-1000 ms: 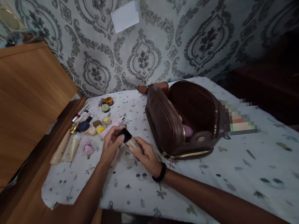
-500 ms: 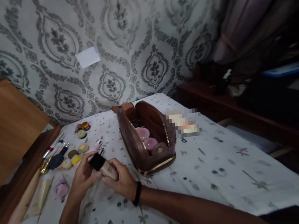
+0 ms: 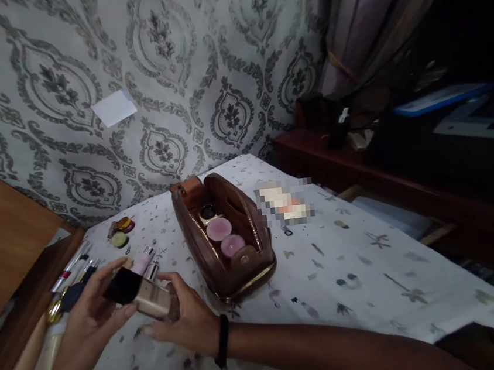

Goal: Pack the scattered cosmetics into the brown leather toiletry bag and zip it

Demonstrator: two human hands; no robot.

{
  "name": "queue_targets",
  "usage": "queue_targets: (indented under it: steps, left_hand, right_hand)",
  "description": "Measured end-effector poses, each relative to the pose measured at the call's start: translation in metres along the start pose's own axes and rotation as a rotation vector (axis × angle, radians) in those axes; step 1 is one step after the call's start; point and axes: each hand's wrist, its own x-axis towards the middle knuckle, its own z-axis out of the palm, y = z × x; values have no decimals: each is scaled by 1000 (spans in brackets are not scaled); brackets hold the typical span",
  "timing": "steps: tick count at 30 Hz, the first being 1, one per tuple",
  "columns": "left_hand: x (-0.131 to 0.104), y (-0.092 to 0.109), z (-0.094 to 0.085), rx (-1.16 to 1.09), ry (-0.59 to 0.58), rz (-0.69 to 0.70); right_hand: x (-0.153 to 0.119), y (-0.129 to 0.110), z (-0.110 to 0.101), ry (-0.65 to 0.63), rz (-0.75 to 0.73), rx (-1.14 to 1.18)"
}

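Note:
A foundation bottle [image 3: 153, 298] with beige contents and a square black cap lies tilted between my two hands. My left hand [image 3: 94, 319] is closed round the cap end, thumb beneath and fingers behind. My right hand [image 3: 191, 319], with a black band at the wrist, grips the base end. Beyond my right hand stands a brown handbag [image 3: 196, 252], its zip open. Inside the bag are a pink round container [image 3: 219, 229], another pink round one [image 3: 233, 246] and a dark round item [image 3: 208, 212].
Silver-capped tubes [image 3: 149, 266] stand just behind the bottle. Several cosmetics, including a greenish jar [image 3: 119, 239], lie at the left on the patterned cloth [image 3: 309, 272]. A pixelated item [image 3: 284, 201] lies right of the bag. A wooden board [image 3: 7, 216] rises at the left.
Both hands have brought the bottle closer and to the left; it looks larger and lies flatter. The view has turned slightly to the right.

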Motion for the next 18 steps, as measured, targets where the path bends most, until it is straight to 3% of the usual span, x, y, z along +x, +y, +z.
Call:
queue_targets:
  steps: [5,8,11,15,18]
  left_hand:
    - [10,52,19,-25,185,114]
    - [15,82,44,-85,296,185]
    - [19,107,70,-69,330,257]
    - [32,117,93,-39,274,305]
    - [50,105,95,-25,94,409]
  right_hand:
    - [-28,11,-19,-224,40,-113]
    - [-40,21,-25,-357,-23,-236]
    - [-42,23,-29,-511,-88,-302]
    - [-40,28,-33,-563,-116,-325]
    - [-43,35,-34,-565,-80,-308]
